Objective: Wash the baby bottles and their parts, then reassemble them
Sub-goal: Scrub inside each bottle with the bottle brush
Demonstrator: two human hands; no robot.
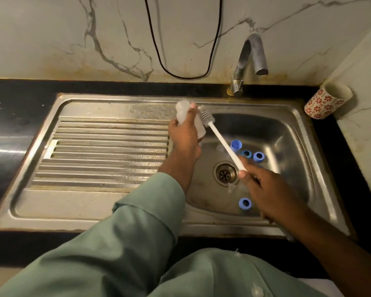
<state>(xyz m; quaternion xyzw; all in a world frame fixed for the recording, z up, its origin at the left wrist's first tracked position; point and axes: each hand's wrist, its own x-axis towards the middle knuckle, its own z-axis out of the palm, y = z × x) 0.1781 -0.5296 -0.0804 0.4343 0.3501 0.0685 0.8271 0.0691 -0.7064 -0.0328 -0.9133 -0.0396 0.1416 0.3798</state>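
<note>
1. No readable writing or brand shows on anything.
2. Left hand grips a clear baby bottle at the sink basin's left edge.
3. Right hand grasps a white bottle brush; its bristles lie beside the bottle.
4. Blue bottle parts lie in the basin between the hands.

Brushed stainless-steel sink, dull and water-spotted, with ribbed drainboard; glossy black stone counter; veined, stained marble wall; shiny metal tap; translucent plastic bottle; white plastic brush; matt blue plastic rings; soft green cloth sleeve.
</note>
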